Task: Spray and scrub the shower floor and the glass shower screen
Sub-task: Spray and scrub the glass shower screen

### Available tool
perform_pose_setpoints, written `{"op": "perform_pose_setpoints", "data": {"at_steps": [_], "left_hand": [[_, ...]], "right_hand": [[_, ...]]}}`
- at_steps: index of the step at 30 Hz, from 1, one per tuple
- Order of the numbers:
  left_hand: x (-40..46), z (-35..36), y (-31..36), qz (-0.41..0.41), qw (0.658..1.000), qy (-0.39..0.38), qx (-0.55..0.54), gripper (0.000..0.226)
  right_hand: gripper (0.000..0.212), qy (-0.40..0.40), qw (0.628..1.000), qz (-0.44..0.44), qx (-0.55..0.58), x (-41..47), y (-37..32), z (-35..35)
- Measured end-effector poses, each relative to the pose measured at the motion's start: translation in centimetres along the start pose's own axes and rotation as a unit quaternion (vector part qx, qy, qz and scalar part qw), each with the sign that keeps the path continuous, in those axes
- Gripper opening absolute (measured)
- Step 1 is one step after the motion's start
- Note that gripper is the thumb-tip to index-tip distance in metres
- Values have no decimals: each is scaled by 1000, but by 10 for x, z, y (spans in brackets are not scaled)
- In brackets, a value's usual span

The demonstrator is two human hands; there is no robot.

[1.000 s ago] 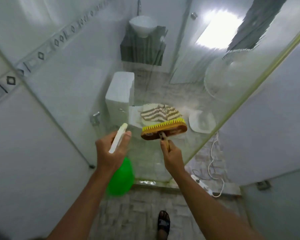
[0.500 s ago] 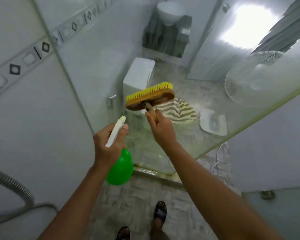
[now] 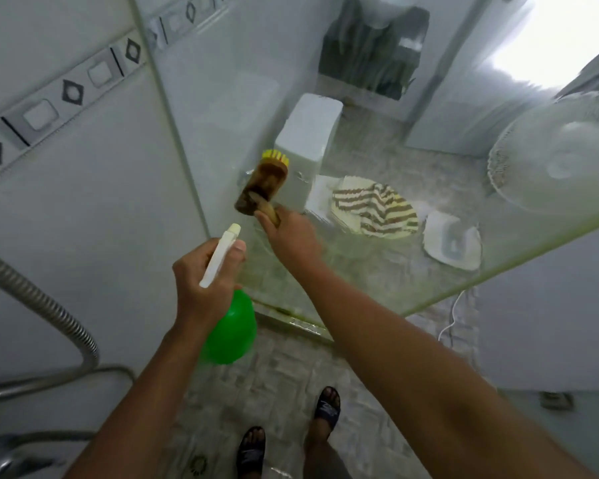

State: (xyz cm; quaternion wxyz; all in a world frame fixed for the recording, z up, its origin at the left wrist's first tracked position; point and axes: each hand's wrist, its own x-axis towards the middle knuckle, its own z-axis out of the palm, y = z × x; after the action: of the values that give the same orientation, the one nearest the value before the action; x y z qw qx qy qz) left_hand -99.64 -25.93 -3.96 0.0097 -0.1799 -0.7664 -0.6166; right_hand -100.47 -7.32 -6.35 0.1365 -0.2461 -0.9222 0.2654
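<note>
Both hands raised at the glass screen, each holding a tool.

The right hand, arm stretched forward, grips the brush handle, its head up against the glass. Just left and nearer, the left hand curls around the green spray bottle, nozzle pointing up.

right hand holds brush on glass screen; left hand grips spray bottle.

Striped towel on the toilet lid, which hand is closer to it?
Right. The right hand, gripping the scrub brush, is just left of the striped towel in view; the left hand holds the spray bottle lower and farther left.
</note>
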Motion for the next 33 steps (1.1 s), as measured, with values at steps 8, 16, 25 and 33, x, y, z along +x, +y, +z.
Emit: {"op": "perform_pose_setpoints", "data": {"at_steps": [8, 16, 25, 33], "left_hand": [[-3, -11, -5, -2, 1000, 9, 1, 47], [-6, -31, -24, -14, 1000, 14, 20, 49], [-7, -46, -42, -31, 998, 13, 51, 67], [-7, -34, -45, -29, 998, -19, 43, 50]], "right_hand": [[48, -84, 993, 61, -60, -27, 74, 40], [47, -109, 976, 136, -128, -65, 145, 50], [51, -84, 990, 104, 43, -9, 41, 126], [42, 37, 974, 198, 106, -81, 128, 89]]}}
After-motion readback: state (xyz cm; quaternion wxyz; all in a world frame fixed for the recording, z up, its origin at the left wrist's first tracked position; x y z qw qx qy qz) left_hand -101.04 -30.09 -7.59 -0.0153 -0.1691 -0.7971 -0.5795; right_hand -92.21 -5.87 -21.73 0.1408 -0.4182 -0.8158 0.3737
